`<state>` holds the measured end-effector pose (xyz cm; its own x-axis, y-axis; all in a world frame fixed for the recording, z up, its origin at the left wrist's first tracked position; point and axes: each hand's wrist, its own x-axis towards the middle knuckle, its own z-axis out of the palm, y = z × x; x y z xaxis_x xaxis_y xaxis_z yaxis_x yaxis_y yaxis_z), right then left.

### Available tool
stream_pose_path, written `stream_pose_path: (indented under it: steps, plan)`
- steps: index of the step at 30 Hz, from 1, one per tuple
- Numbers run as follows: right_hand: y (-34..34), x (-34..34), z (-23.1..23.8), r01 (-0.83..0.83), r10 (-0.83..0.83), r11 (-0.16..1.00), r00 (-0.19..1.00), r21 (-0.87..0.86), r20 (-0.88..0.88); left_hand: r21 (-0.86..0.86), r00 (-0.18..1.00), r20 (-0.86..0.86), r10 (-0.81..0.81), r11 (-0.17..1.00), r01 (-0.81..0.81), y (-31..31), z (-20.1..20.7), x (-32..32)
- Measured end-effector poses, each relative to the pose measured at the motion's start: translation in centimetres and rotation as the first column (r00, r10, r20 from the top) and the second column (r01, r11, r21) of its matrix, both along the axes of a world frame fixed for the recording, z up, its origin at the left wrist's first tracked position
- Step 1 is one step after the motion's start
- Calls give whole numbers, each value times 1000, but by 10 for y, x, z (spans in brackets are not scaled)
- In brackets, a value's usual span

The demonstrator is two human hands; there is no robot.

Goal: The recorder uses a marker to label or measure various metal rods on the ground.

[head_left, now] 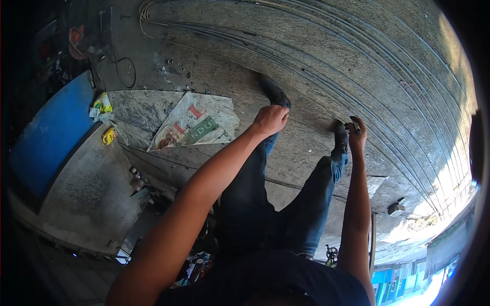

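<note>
My left hand (272, 121) is closed, its back turned up, just in front of my left dark shoe (273, 91). Whatever lies inside its fingers, if anything, is hidden. Beside my right shoe (341, 136), my right hand (358, 140) has its fingers curled round a small dark stick-like object (357, 127), whose exact kind I cannot make out. Both arms reach forward over my legs in blue jeans (311, 204). Long thin metal rods (326, 76) run across the rough concrete floor (204, 66) ahead of and beside my feet.
A flattened printed sack (196, 122) lies left of my feet. Farther left are a blue panel (51, 132), a grey worn board (92, 188) and yellow packets (109, 135). A coiled hose or cable (145, 15) lies at the far left; a dark block (395, 208) rests at right.
</note>
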<state>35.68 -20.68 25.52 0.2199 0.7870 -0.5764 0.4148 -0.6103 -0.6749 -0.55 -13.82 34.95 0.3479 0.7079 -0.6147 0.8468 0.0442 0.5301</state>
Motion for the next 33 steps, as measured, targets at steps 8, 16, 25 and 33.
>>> stream_pose_path:
  steps: [8, 16, 25, 33]
  plan:
    - [-1, -111, -5, 164, -187, 962, 978, -219, -88, 27, 987, -86, -135, 990, 138, 68, -44, -103]
    - [32, -165, -23, -55, 59, 995, 998, -86, 37, -42, 972, -166, -166, 986, 161, 78, -83, -139]
    - [81, -124, -135, -185, 185, 983, 974, -8, 130, 6, 981, -101, -167, 986, 168, 84, -167, -81]
    - [82, -108, -287, -395, 355, 867, 917, 304, 180, 236, 968, 11, -249, 942, 239, 65, -358, -14]
